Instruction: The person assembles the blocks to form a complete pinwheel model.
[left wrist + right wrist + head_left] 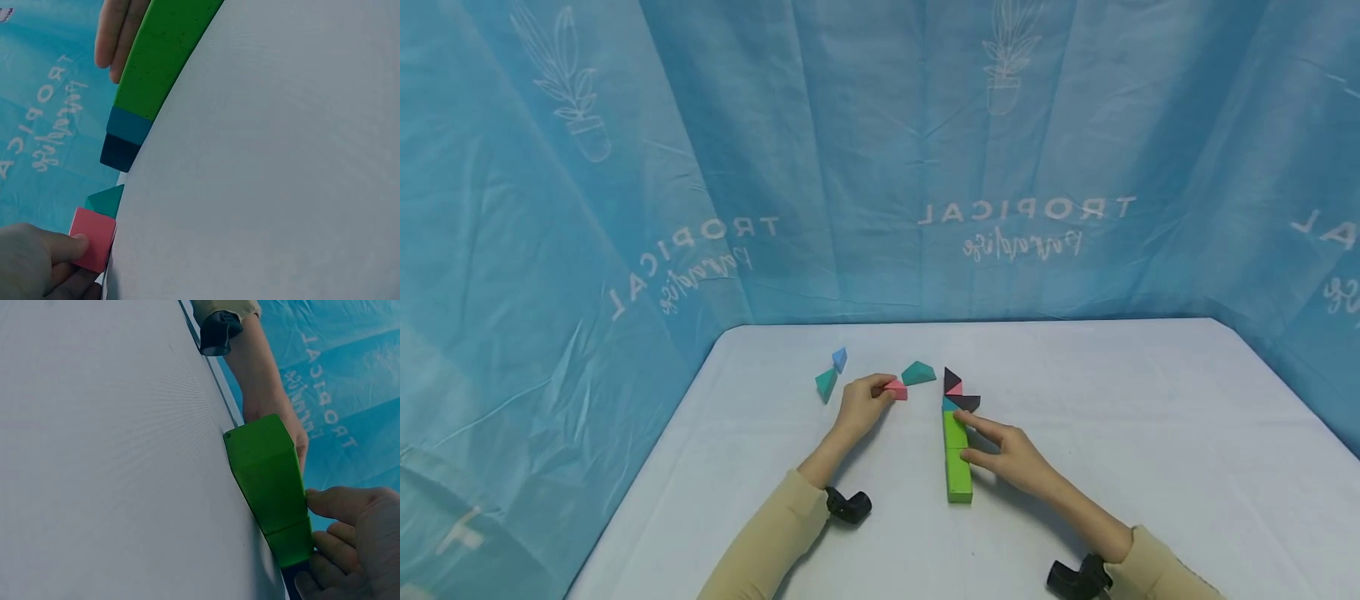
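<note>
My left hand (862, 406) pinches a pink block (897, 389) between thumb and fingers, low over the white table. In the left wrist view the thumb lies across the face of this pink block (94, 240). Just beyond it is a teal block (918, 372). My right hand (1017, 454) rests its fairly straight fingers and thumb against the right side of two green blocks (958, 475), laid end to end. At their far end sit a blue triangular block (949, 404), a dark block (967, 402), a small pink triangle (956, 389) and a dark triangle (951, 379).
Left of my left hand lie a teal block (826, 384) and a light blue block (839, 359), close together. A white cloth covers the table (1112, 375). Blue printed curtains (880, 167) hang behind it and at both sides.
</note>
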Demonstrator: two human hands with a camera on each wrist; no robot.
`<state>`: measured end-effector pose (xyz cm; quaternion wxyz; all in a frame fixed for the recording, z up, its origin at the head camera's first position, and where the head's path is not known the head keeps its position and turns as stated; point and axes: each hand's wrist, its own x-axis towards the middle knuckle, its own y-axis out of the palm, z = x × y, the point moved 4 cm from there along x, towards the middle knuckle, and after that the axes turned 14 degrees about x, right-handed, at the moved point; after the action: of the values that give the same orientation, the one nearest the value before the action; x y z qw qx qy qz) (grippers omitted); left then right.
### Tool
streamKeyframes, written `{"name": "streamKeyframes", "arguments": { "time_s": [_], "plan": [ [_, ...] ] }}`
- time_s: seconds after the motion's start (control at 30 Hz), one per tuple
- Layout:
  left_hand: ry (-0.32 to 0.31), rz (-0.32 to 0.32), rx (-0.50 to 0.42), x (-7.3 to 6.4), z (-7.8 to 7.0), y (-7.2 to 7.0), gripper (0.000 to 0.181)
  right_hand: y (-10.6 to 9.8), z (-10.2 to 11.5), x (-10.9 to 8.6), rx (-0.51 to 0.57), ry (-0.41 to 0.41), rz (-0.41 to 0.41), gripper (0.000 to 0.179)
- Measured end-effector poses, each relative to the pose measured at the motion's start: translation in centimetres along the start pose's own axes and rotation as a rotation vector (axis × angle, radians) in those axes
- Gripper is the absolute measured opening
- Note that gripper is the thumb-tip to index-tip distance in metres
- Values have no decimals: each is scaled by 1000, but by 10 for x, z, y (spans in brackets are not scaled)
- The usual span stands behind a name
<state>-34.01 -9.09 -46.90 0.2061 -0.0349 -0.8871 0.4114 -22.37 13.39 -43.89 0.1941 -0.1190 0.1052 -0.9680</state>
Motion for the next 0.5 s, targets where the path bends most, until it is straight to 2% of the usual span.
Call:
{"name": "streamKeyframes", "arguments": {
  "time_s": [0.17,0.27,0.4,0.5],
  "plan": [
    [51,-6,-14,5,-6,3,22,-1,0,0,9,2,-2,56],
    [99,4,-22,11,-16,6,22,-1,-1,0,13,2,-7,56],
    [150,57,-22,18,-29,12,24,-2,-2,0,9,-3,-7,56],
    [145,117,-17,21,-33,19,25,-1,-3,0,11,-2,-2,56]
  ]
}}
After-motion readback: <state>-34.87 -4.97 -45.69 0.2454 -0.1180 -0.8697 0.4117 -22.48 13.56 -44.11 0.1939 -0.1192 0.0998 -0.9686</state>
